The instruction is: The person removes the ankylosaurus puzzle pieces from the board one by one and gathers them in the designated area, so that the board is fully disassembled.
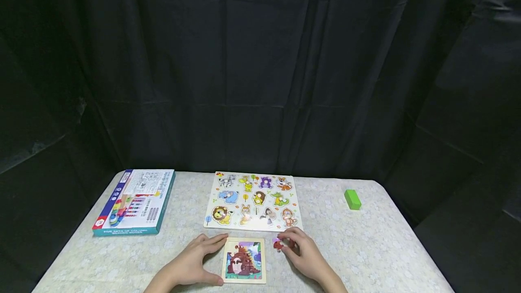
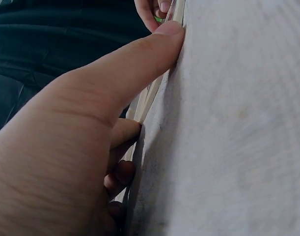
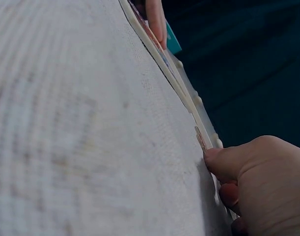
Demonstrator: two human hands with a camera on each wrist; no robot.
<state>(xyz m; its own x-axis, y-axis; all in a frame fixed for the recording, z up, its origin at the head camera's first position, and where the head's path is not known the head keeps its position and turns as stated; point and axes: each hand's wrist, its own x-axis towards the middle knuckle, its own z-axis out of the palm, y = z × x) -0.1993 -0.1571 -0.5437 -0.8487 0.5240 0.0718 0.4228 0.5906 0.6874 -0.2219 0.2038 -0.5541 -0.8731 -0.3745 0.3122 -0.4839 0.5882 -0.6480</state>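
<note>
A small square jigsaw puzzle (image 1: 244,261) in a pale wooden tray shows a brown animal; a gap shows at its upper left. My left hand (image 1: 195,259) grips the tray's left side, thumb at the near corner and index fingertip at the far corner. In the left wrist view the thumb (image 2: 140,56) lies along the tray's edge. Just right of the tray, my right hand (image 1: 303,254) pinches a purple and red puzzle piece (image 1: 277,244), low over the cloth. The right wrist view shows that piece (image 3: 201,138) edge-on at the thumb tip.
Behind the tray lies a white animal peg board (image 1: 252,225), its near edge close to both hands. A flat boxed set (image 1: 138,202) lies at the left, and a green block (image 1: 352,199) sits at the right. Dark curtains (image 1: 252,80) hang behind the table.
</note>
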